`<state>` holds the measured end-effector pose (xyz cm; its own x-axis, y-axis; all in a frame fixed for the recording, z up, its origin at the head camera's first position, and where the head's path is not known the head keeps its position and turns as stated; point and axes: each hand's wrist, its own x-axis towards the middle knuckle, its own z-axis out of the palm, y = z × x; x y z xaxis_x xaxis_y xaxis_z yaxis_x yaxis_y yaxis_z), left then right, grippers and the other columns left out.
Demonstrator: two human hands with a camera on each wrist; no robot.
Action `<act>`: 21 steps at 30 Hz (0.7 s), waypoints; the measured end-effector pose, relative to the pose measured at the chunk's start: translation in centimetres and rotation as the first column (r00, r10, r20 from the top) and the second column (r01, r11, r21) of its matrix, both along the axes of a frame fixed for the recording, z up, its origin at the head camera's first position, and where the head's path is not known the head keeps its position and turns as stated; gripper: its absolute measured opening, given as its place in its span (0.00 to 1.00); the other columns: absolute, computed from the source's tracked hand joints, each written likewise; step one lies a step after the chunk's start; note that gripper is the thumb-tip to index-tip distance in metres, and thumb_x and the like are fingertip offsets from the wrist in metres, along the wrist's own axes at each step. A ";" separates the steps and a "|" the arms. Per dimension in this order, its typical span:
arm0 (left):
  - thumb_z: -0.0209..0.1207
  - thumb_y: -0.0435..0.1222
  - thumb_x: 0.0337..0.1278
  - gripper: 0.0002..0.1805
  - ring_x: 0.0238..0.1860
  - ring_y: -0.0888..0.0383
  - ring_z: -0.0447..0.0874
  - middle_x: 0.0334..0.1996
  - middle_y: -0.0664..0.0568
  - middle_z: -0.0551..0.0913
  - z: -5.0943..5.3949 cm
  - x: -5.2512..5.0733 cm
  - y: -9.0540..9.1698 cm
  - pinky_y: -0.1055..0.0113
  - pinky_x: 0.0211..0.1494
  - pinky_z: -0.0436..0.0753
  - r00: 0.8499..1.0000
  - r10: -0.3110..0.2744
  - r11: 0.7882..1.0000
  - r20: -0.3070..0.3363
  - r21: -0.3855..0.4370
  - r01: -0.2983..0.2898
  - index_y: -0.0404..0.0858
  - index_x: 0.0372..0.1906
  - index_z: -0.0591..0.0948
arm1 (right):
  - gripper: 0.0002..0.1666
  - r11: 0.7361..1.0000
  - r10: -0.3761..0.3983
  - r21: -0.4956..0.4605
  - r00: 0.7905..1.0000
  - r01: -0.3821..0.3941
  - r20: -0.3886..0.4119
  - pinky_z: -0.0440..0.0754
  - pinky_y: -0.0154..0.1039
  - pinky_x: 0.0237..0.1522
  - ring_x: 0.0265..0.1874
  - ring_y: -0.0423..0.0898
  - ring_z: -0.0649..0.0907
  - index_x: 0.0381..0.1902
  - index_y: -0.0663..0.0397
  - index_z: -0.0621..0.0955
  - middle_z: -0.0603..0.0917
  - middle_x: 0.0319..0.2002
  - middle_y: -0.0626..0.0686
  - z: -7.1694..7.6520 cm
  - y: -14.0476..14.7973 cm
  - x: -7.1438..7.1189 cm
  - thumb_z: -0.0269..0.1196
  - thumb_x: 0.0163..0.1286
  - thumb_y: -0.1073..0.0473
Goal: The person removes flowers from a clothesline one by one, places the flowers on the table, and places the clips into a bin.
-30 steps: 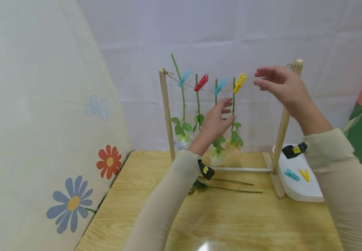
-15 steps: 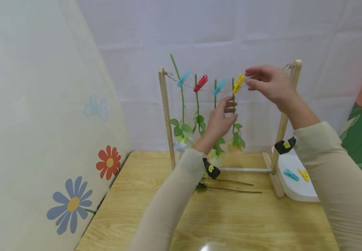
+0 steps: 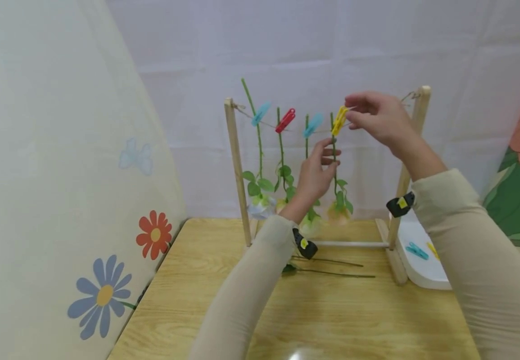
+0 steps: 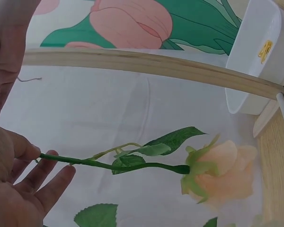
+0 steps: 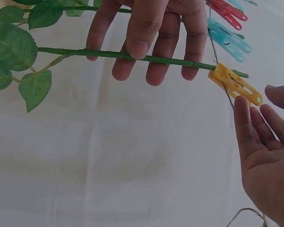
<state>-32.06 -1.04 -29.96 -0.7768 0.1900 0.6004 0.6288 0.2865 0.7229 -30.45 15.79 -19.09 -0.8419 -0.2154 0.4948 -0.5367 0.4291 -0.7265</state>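
Peach rose (image 4: pixel 227 171) hangs head-down, left hand (image 3: pixel 315 175) pinching its stem (image 4: pixel 102 164). Hold it steady; right hand (image 3: pixel 380 119) spreads beside the yellow clothespin (image 3: pixel 339 121).

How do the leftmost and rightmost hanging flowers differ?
The leftmost flower is bluish white; the rightmost flower is peach. A blue peg clips the leftmost flower, a yellow peg the rightmost flower. The leftmost flower's stem rises well above its peg; the rightmost flower's does not. The left hand is at the rightmost flower's stem; no hand is at the leftmost flower's. Both hang head down.
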 end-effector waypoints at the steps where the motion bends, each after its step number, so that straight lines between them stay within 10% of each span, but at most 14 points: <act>1: 0.57 0.23 0.67 0.27 0.49 0.50 0.87 0.53 0.44 0.86 0.0 0.0 0.0 0.73 0.48 0.84 1.000 0.002 1.000 -0.005 0.002 -0.002 0.37 0.70 0.70 | 0.27 1.000 0.000 -0.004 1.000 0.000 0.004 0.84 0.28 0.46 0.47 0.46 0.84 0.67 0.63 0.74 0.79 0.59 0.59 0.0 -0.1 0.0 0.61 0.76 0.56; 21: 0.57 0.24 0.68 0.27 0.45 0.51 0.86 0.51 0.42 0.85 0.0 0.6 -0.4 0.70 0.46 0.86 0.998 -0.053 0.999 -0.020 0.011 0.053 0.38 0.70 0.69 | 0.27 1.000 -0.009 -0.028 0.997 0.011 0.075 0.82 0.41 0.59 0.51 0.46 0.84 0.68 0.60 0.75 0.79 0.61 0.59 -0.3 0.1 -0.2 0.60 0.76 0.52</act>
<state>-31.44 -1.49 -29.93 -0.7542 0.2232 0.6175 0.6566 0.2442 0.7136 -30.67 15.85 -19.39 -0.8786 -0.1937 0.4364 -0.4766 0.4126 -0.7763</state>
